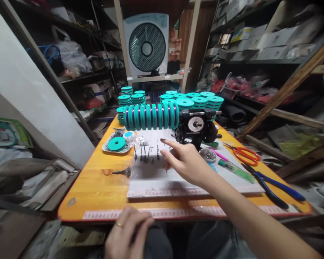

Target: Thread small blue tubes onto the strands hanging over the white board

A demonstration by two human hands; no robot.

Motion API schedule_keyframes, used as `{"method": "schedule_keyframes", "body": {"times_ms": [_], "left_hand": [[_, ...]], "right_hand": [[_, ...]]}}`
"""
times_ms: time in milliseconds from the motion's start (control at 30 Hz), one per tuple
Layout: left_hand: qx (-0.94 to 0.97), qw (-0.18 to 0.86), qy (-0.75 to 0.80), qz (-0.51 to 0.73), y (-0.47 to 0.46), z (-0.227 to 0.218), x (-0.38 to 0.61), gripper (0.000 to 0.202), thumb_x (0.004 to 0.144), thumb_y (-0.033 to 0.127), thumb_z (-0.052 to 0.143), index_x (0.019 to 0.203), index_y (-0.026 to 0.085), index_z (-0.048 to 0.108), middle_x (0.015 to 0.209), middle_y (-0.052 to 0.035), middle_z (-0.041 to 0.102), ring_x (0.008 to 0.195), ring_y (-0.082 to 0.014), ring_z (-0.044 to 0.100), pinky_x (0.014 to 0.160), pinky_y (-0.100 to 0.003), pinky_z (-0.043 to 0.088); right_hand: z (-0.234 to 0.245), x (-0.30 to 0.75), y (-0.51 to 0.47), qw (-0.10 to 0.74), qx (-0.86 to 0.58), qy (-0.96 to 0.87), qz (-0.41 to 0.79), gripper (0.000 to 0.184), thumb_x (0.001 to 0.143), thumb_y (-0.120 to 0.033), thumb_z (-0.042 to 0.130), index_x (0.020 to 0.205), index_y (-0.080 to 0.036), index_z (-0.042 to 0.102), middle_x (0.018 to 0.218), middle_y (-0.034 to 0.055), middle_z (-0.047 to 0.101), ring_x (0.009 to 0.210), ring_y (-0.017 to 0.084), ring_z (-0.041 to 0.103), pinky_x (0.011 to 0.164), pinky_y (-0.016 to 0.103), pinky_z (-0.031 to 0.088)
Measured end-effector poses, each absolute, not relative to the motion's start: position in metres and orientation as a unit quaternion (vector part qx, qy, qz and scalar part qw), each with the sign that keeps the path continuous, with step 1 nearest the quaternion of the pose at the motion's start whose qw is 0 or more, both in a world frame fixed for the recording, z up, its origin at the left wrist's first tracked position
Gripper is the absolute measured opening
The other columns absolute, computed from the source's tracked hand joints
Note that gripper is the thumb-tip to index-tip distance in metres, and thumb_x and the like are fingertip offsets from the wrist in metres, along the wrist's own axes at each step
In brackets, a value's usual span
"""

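Note:
My right hand (184, 161) reaches out over the white foam board (156, 180) on the orange table, fingers stretched apart, index finger pointing left toward a row of small pins (145, 154) standing in the board. It holds nothing. Just behind it a black winding machine (197, 127) carries a row of teal spools (151, 116) wound with purple wire. My left hand (128, 232) rests low at the table's front edge on my dark-clad lap, fingers curled, a ring on one finger; I see nothing in it.
Stacks of teal spools (194, 100) stand at the table's back. A tray with a spool (116, 144) lies at left. Orange scissors (245, 154), blue-handled pliers (275, 187) and a green lighter (236, 171) lie at right. Cluttered shelves flank both sides; a fan (147, 46) is behind.

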State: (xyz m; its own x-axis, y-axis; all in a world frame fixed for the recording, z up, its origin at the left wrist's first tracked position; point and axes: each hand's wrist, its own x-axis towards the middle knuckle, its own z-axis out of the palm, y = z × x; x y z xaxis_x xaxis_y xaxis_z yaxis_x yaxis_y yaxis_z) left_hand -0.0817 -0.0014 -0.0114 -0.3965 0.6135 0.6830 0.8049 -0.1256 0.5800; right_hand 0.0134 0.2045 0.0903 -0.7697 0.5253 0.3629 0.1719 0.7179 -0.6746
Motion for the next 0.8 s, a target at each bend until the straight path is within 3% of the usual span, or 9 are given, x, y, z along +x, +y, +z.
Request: {"method": "schedule_keyframes", "body": {"times_ms": [100,200,400,433,567,600,667,733,800], "left_hand": [[-0.555,0.140,-0.712,-0.407,-0.012,-0.006,-0.141,0.008,0.094,0.018,0.056,0.096,0.021,0.063,0.090,-0.0032,0.063,0.082,-0.0150,0.064,0.069,-0.022,0.050],[-0.560,0.199,-0.724,-0.350,-0.018,-0.014,-0.186,0.018,0.095,0.030,0.056,0.087,0.020,0.068,0.090,-0.0061,0.061,0.086,-0.0211,0.061,0.077,-0.032,0.050],[-0.488,0.247,-0.716,-0.434,0.002,0.000,-0.153,0.024,0.090,0.025,0.063,0.113,0.021,0.068,0.109,-0.0089,0.062,0.101,-0.0251,0.058,0.094,-0.043,0.046],[-0.474,0.192,-0.707,-0.488,0.011,0.008,-0.135,0.029,0.091,0.023,0.062,0.119,0.024,0.065,0.115,-0.0081,0.062,0.106,-0.0238,0.059,0.094,-0.040,0.048],[-0.434,-0.270,-0.601,-0.614,0.043,0.031,-0.068,0.065,0.093,0.033,0.058,0.151,0.031,0.028,0.122,-0.0081,0.062,0.067,-0.0110,0.059,0.061,-0.025,0.053],[-0.416,-0.343,-0.574,-0.617,0.046,0.031,-0.055,0.056,0.094,0.037,0.056,0.146,0.024,0.039,0.100,-0.0064,0.068,0.061,-0.0106,0.056,0.056,-0.023,0.049],[-0.378,-0.416,-0.562,-0.607,0.045,0.022,-0.036,0.044,0.097,0.048,0.048,0.117,0.014,0.065,0.058,0.0009,0.057,0.046,-0.0078,0.042,0.046,-0.019,0.038],[-0.337,-0.447,-0.570,-0.601,0.034,0.004,-0.022,0.050,0.093,0.058,0.049,0.097,0.013,0.071,0.047,0.0033,0.050,0.037,-0.0052,0.033,0.038,-0.018,0.028],[-0.314,-0.420,-0.599,-0.605,0.017,-0.014,-0.011,0.053,0.091,0.062,0.050,0.088,0.015,0.073,0.044,0.0026,0.051,0.033,-0.0056,0.035,0.036,-0.018,0.028]], "right_hand": [[0.083,-0.015,0.219,0.263,-0.217,-0.886,0.315,0.025,0.092,-0.023,0.056,0.105,-0.008,0.070,0.055,0.0030,0.068,0.052,0.016,0.061,0.059,0.027,0.044],[0.078,-0.018,0.227,0.278,-0.226,-0.879,0.315,0.017,0.086,-0.012,0.056,0.075,-0.013,0.070,0.061,0.0052,0.068,0.053,0.015,0.057,0.060,0.028,0.040],[0.095,0.014,0.207,0.254,-0.205,-0.837,0.439,0.028,0.093,-0.028,0.053,0.072,-0.014,0.064,0.063,0.0019,0.067,0.045,0.007,0.046,0.048,0.021,0.033],[0.100,0.018,0.203,0.239,-0.193,-0.826,0.472,0.029,0.094,-0.032,0.052,0.075,-0.014,0.064,0.064,0.0017,0.067,0.043,0.006,0.043,0.045,0.020,0.032],[0.119,0.025,0.193,0.209,-0.157,-0.775,0.575,0.037,0.093,-0.045,0.054,0.086,-0.012,0.067,0.062,-0.0006,0.061,0.040,0.003,0.033,0.039,0.018,0.025],[0.120,0.027,0.192,0.213,-0.156,-0.765,0.588,0.039,0.092,-0.047,0.055,0.088,-0.011,0.069,0.061,-0.0016,0.058,0.040,0.003,0.032,0.039,0.017,0.024],[0.117,0.032,0.189,0.229,-0.163,-0.755,0.592,0.040,0.091,-0.048,0.058,0.091,-0.011,0.072,0.062,-0.0024,0.054,0.042,0.002,0.030,0.038,0.016,0.022],[0.103,0.040,0.182,0.233,-0.189,-0.743,0.598,0.040,0.090,-0.048,0.061,0.106,-0.013,0.071,0.067,-0.0024,0.054,0.043,0.002,0.033,0.037,0.015,0.024],[0.078,0.052,0.168,0.192,-0.219,-0.693,0.659,0.055,0.088,-0.048,0.064,0.134,-0.019,0.055,0.071,-0.0026,0.058,0.042,0.004,0.043,0.036,0.015,0.032]]}}
